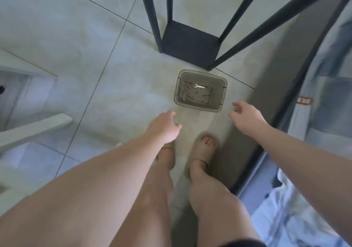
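While bending over the pale tiled floor, reaches both bare arms down toward a small see-through plastic box. Holds the left hand just short of the near left corner of the box, not touching it, with the fingers loosely bent and nothing between them. Holds the right hand near the near right corner, also apart from the box, with the fingers relaxed, a little spread, and gripping nothing. Cannot tell how high either hand is above the floor.

Sees the box standing flat on the floor, open at the top, between the two hands and a little beyond them. Finds inside it a small pale wrench near the far side, several dark screws mostly in the left part, and some small round washers among them.

Meets, just beyond the box, a black metal frame with a square bottom plate and thin bars rising toward the camera; cannot tell whether its near corner touches the box. Stands just behind the hands, with the right foot in a beige slipper and the left foot partly hidden under the left forearm. Has blue denim cloth at the right and white wooden bars at the left.
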A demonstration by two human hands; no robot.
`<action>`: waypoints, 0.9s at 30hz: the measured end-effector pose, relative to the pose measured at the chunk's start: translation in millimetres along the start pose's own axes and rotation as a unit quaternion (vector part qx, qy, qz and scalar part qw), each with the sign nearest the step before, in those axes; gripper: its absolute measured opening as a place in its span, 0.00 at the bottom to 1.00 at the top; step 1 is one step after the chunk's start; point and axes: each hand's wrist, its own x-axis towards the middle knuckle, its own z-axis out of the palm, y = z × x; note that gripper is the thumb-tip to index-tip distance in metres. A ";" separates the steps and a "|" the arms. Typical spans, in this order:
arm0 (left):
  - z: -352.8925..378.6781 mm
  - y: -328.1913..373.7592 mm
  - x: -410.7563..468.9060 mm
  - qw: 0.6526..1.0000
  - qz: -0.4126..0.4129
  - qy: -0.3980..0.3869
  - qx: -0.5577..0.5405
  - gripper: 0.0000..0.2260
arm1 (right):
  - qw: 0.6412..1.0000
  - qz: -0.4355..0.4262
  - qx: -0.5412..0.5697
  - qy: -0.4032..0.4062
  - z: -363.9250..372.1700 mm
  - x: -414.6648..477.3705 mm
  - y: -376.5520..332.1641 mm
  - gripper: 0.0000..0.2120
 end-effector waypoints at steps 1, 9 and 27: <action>-7.4 6.8 -25.8 1.000 0.010 0.012 0.006 0.26 | 1.000 -0.010 -0.006 0.003 -11.8 -21.9 -8.1 0.24; -77.0 62.2 -232.5 0.987 0.080 0.132 0.034 0.27 | 0.987 -0.118 -0.111 -0.013 -94.4 -232.1 -60.6 0.25; -161.1 63.9 -486.0 0.876 0.070 0.473 -0.060 0.32 | 0.782 -0.530 -0.316 0.089 -207.5 -452.3 -179.1 0.30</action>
